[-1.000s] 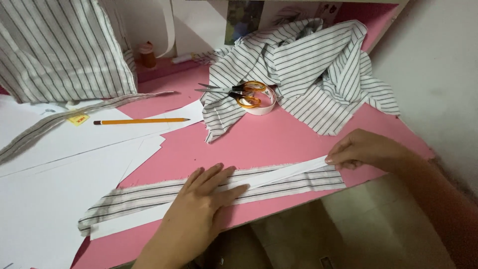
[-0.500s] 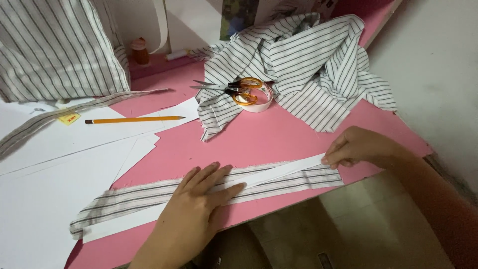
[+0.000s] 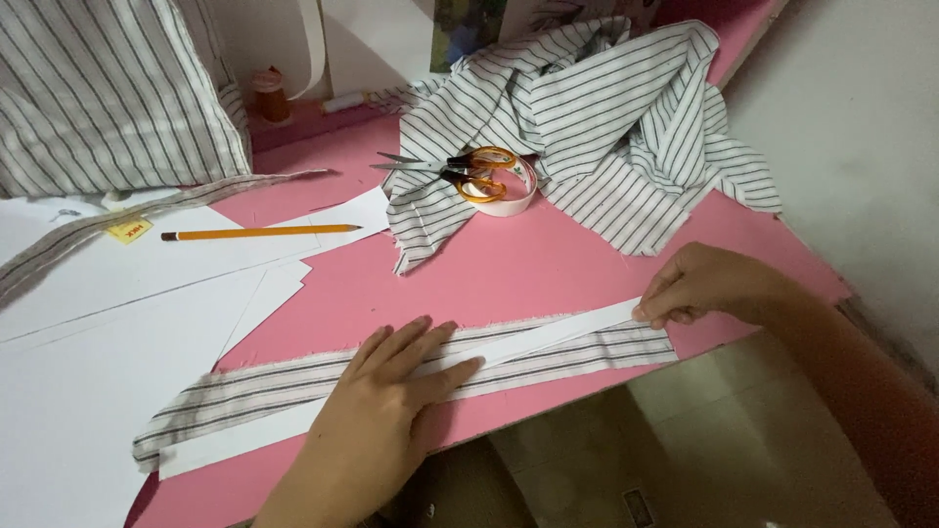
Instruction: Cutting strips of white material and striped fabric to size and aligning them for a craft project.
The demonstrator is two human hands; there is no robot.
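A long striped fabric strip [image 3: 264,386] lies along the front edge of the pink table [image 3: 528,269], with a white paper strip [image 3: 562,330] laid on it. My left hand [image 3: 377,416] presses flat on both strips near the middle, fingers spread. At the right end, my right hand [image 3: 709,284] pinches the tip of the paper strip against the fabric.
A heap of striped fabric [image 3: 597,117] covers the back of the table, beside orange-handled scissors [image 3: 460,166] resting on a roll of white tape [image 3: 509,196]. A yellow pencil [image 3: 259,233] lies on white paper sheets [image 3: 108,332] at the left. More striped cloth [image 3: 108,93] hangs at the back left.
Both hands keep their places on the strips. The view has shifted slightly, so the table contents sit a little lower and more to the right.
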